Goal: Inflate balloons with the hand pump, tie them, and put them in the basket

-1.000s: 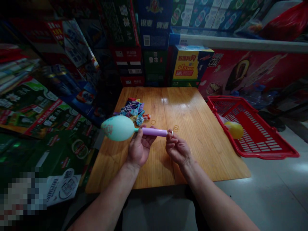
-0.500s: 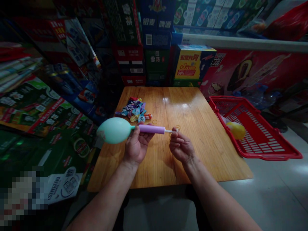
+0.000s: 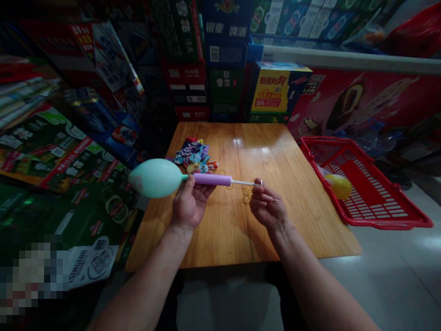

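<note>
A purple hand pump [image 3: 212, 179] is held level above the wooden table. My left hand [image 3: 190, 198] is closed around its left end, thumb at the neck of a partly inflated mint-green balloon [image 3: 156, 178] fitted on the nozzle. The fingers of my right hand [image 3: 268, 202] pinch the white end of the pump's rod, which is drawn well out of the barrel. Behind my left hand lies a pile of crumpled patterned balloons [image 3: 193, 154]. Several thin yellow rubber bands [image 3: 246, 195] lie on the table beside my right hand.
The wooden table [image 3: 299, 230] stands before me. On its right is a red plastic basket [image 3: 375, 214] with a yellow balloon [image 3: 339, 186] in it. Beer cartons [image 3: 225, 89] are stacked behind the table, and more boxes [image 3: 51, 151] crowd the left side.
My right hand has moved right, so more of the pump's rod shows. My left hand, the barrel and the balloon have shifted slightly left and up; the balloon looks a little bigger.
</note>
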Tool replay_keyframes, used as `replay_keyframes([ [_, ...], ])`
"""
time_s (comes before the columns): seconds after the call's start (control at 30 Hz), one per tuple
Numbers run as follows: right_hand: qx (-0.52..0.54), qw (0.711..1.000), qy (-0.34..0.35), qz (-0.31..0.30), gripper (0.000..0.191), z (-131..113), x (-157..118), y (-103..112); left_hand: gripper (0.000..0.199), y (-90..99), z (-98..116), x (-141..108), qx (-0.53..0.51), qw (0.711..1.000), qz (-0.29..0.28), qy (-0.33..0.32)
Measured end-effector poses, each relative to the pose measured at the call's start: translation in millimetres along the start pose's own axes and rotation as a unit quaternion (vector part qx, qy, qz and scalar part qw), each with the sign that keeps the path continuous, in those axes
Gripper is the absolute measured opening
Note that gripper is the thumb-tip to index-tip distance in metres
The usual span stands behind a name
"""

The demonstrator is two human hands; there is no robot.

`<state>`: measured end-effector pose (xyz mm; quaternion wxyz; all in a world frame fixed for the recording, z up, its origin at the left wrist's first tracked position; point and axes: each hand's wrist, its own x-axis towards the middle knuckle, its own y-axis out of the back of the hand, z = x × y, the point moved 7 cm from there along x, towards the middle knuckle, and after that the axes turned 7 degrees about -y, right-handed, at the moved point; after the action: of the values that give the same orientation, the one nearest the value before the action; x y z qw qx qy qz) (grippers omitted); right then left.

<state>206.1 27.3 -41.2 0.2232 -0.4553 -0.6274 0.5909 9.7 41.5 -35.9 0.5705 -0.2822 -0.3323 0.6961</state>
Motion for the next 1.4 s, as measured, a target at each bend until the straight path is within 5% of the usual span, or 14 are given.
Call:
replay_keyframes([
  [0.2, 0.018, 0.999, -0.028, 0.027, 0.014, 28.3, 11.0, 5.5, 0.029, -8.9, -25.6, -16.4, 0.004, 0.999, -0.013, 0.038],
  [0.5, -0.008, 1.0, 0.004, 0.001, 0.016, -7.3, -2.7, 2.2, 0.027, 1.8, 5.0, 4.1, 0.002, 1.0, 0.006, -0.012],
  [0.73, -0.01, 0.999, -0.033, 0.025, 0.01, 30.0, 9.9, 8.1, 0.028, -5.6, -24.1, -16.7, 0.007, 0.999, -0.015, 0.045],
  [1.0, 0.015, 1.0, -0.005, -0.004, 0.024, -7.1, -1.7, 3.4, 0.023, 2.5, 3.8, 4.4, 0.01, 1.0, 0.017, -0.006],
  [1.23, 0.034, 0.998, -0.056, 0.007, 0.028, 33.3, 11.0, 10.1, 0.03, -3.6, -25.4, -14.8, 0.012, 0.999, -0.006, 0.031],
  [1.4, 0.032, 0.998, -0.048, 0.023, 0.024, 14.1, 8.6, 10.5, 0.028, 2.6, -20.5, -2.4, 0.01, 0.999, 0.004, 0.047],
])
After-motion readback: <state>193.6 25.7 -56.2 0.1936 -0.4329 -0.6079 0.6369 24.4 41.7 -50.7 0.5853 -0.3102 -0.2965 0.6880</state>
